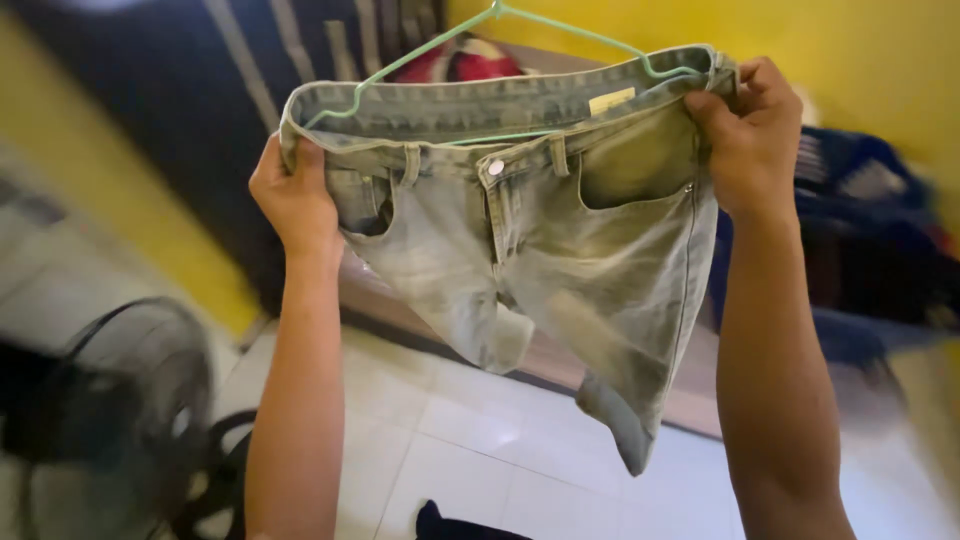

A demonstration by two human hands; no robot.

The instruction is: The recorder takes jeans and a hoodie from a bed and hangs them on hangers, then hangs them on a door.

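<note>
A pair of faded grey-green denim shorts (540, 240) hangs in the air in front of me, front side facing me, waistband up. A light green wire hanger (440, 40) sits inside the waistband, its hook rising above. My left hand (295, 195) grips the left end of the waistband. My right hand (750, 135) grips the right end of the waistband, also pinching the hanger's end. Both arms are raised.
A black floor fan (110, 400) stands at the lower left on the white tiled floor (470, 440). A yellow wall (850, 50) is behind. Dark blue clothes (860, 250) lie piled at the right. A dark striped cloth (200, 100) hangs at the upper left.
</note>
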